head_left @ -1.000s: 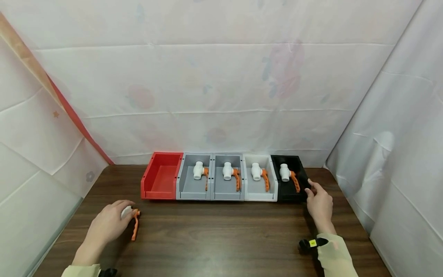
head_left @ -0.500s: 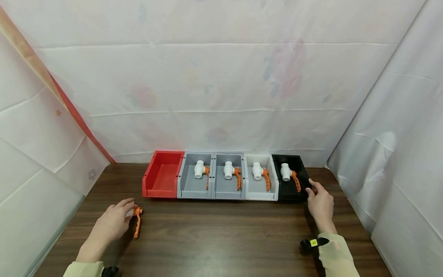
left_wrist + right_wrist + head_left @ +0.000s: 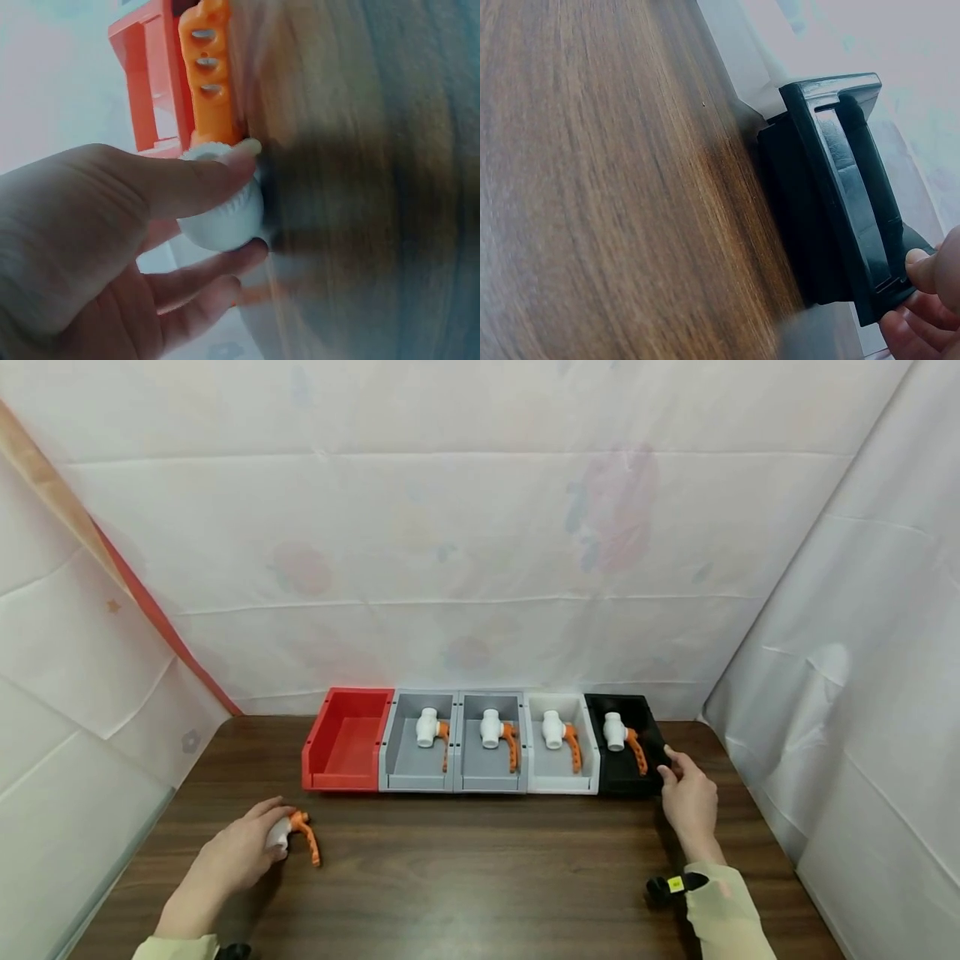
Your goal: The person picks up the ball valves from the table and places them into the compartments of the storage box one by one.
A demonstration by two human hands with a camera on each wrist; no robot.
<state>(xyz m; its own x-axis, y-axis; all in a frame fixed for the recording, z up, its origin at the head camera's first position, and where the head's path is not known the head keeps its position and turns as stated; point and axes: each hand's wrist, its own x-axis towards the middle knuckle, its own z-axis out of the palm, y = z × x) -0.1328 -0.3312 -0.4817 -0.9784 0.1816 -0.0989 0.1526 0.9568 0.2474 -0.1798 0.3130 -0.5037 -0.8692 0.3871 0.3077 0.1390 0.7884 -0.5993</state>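
Observation:
My left hand (image 3: 236,853) grips a ball valve (image 3: 278,835) with a white body and an orange lever handle, over the table in front of the red bin (image 3: 351,727). In the left wrist view the thumb lies across the white body, and the orange handle (image 3: 210,82) points away from the hand. Whether the valve touches the table is unclear. My right hand (image 3: 691,797) pinches the right side wall of the black bin (image 3: 802,217), thumb and fingers at its front corner. Inside that bin lies another white valve (image 3: 615,732) with an orange handle.
Two grey bins (image 3: 417,777), (image 3: 491,778) and a white bin (image 3: 562,783) stand in the same row, each with one similar valve. No valve shows in the red bin. White cloth (image 3: 465,527) hangs behind and at both sides of the wooden table (image 3: 480,868).
The valve in my left hand has turned, its handle swinging out to the right, and more of the white body shows. My right hand stays on the black bin.

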